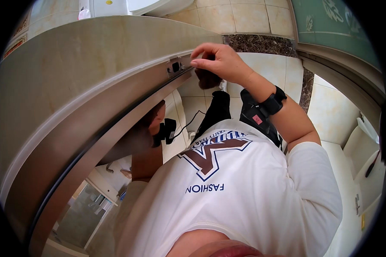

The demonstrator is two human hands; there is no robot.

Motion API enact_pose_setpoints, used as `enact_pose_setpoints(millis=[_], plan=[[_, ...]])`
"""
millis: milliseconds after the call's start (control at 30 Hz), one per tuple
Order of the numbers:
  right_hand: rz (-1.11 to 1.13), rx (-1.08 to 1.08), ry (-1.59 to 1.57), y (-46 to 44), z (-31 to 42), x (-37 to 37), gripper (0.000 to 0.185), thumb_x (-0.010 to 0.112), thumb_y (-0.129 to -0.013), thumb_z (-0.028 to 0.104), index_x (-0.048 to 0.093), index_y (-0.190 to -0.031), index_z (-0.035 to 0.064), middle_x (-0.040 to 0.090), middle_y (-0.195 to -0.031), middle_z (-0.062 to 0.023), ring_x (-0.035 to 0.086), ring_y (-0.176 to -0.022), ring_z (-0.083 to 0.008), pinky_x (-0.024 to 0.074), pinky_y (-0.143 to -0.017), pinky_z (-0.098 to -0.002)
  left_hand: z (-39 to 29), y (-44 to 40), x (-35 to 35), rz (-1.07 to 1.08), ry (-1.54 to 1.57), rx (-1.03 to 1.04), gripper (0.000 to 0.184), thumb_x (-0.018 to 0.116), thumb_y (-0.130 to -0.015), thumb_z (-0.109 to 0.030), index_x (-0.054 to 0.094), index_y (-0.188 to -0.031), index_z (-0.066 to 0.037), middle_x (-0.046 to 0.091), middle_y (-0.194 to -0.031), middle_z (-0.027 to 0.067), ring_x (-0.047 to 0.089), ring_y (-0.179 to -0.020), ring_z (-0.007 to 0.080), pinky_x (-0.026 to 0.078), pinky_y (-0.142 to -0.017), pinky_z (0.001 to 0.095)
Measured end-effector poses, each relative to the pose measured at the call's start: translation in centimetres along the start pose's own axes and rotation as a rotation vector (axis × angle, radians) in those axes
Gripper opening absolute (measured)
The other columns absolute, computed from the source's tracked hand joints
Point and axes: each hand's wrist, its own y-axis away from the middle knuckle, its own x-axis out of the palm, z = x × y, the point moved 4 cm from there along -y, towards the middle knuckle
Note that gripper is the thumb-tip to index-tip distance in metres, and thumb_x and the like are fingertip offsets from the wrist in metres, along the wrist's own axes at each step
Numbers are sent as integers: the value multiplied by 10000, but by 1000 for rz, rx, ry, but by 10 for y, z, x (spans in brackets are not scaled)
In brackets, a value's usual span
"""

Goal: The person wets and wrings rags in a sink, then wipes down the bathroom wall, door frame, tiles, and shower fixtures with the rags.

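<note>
The right hand [216,63] curls beside the latch plate [175,67] on the door frame [126,100]; I cannot tell whether it or the half-hidden left hand [157,115] grips anything. A slip could scrape fingers.

A white shirt [253,201] marked FASHION is worn with black trousers [217,112] and black wrist straps [274,103].

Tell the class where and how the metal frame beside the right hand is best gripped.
I'd take the frame by its long edge near the plate, the right hand coming from the right. The edge runs as a narrow strip, probably suiting a hooked grip, and that side looks open.
</note>
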Motion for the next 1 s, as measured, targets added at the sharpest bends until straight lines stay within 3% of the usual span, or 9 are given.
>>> enact_pose_setpoints(millis=[33, 67, 167, 200, 300, 400, 633, 733, 1000], plan=[[97, 104, -217, -1, -4, 8, 234, 739, -825, 204, 661, -978, 46, 668, -748, -38, 629, -691, -113, 508, -637, -257, -3, -2, 1, -4, -11, 5, 186, 558, -921, -58, 625, -1078, 15, 669, -1013, 81, 626, -910, 108, 484, -749, 176], [97, 96, -215, -2, -4, 14, 240, 728, -850, 240, 661, -926, 23, 663, -714, -26, 608, -629, -75, 492, -576, -231, -5, -2, 4, -20, -216, -15, 185, 568, -914, -53, 626, -1076, 14, 670, -1012, 83, 628, -911, 113, 487, -747, 181], [76, 213, -336, -1, 4, 20, 235, 730, -845, 234, 650, -905, 22, 662, -713, -41, 605, -590, -89, 483, -519, -236, -1, -7, 5, -68, -835, -72, 186, 600, -893, -39, 629, -1069, 12, 672, -1010, 88, 636, -911, 128, 499, -743, 194], [89, 285, -384, -2, 8, 19, 226, 721, -851, 228, 636, -886, 22, 646, -709, -39, 607, -570, -96, 458, -452, -236, 2, -8, 5, -68, -836, -71, 186, 600, -893, -39, 629, -1069, 12, 672, -1010, 88, 636, -911, 128, 499, -743, 194], [84, 365, -533, 1, 3, 28, 233, 693, -860, 238, 620, -832, 19, 635, -665, -66, 543, -436, -122, 423, -371, -276, 65, 4, -4, -489, -798, 228, 241, 526, -946, -285, 570, -937, -48, 563, -813, 17, 507, -675, 82, 427, -583, 196], [129, 434, -625, 3, -2, 29, 192, 686, -873, 213, 616, -890, 34, 606, -701, -23, 596, -518, -105, 395, -366, -227, 115, 13, -19, -769, -752, 430, 388, 476, -981, -448, 530, -849, -88, 491, -681, -30, 420, -518, 51, 380, -477, 198], [16, 331, -635, 1, 4, 15, 212, 705, -859, 225, 613, -890, 36, 643, -716, -60, 602, -502, -118, 418, -367, -240, 50, 0, -5, -246, -926, 6, 347, 497, -968, -412, 539, -871, -82, 505, -706, -26, 435, -552, 56, 390, -500, 199], [98, 286, -399, 2, 11, 19, 225, 724, -852, 228, 626, -861, 25, 647, -708, -46, 583, -534, -100, 475, -465, -242, 46, 0, -5, -160, -981, -54, 330, 505, -963, -397, 543, -880, -80, 511, -717, -24, 442, -566, 58, 394, -510, 199], [123, 109, -246, -4, 13, 26, 186, 677, -882, 199, 636, -845, 21, 631, -700, -11, 585, -592, -82, 485, -539, -243, 47, 6, -5, -69, -1068, -112, 287, 529, -948, -356, 553, -905, -74, 527, -745, -20, 459, -605, 64, 405, -537, 200]])
